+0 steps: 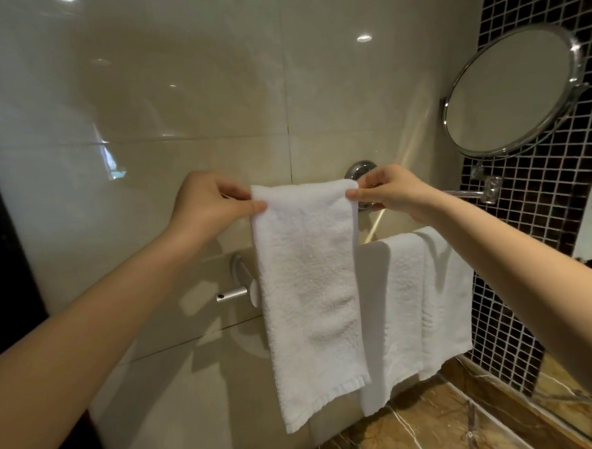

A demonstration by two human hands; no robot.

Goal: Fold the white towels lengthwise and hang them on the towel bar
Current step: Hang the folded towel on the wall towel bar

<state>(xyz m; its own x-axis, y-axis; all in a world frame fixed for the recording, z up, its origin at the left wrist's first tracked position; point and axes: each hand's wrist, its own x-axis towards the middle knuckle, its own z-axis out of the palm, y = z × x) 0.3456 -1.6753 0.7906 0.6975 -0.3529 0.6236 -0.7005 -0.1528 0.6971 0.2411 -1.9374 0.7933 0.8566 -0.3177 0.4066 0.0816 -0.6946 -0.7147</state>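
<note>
While both arms reach forward in the head view, the left hand (211, 201) pinches the top left corner of a long, narrow folded white terry towel (308, 285) between thumb and curled fingers, and the right hand (392, 193) pinches its top right corner the same way. This towel is stretched flat between the hands and hangs straight down from them, its hemmed bottom edge far below. Below the left hand, just beside the towel's left edge, the round bracket and stub end of a chrome wall-mounted towel bar (242, 278) show; the held towel hides the stretch of bar behind it, and whether the two touch cannot be told. Below the right hand and forearm, a second white terry towel (425, 296) is draped over the bar, partly behind the held one. Beyond both hands is a glossy beige tiled wall (143, 95). Above and to the right of the right hand, a round chrome-rimmed mirror (507, 93) stands out on an arm from a black mosaic tile wall (529, 246). Far beneath the hands lies a brown veined marble desk (435, 423).
</note>
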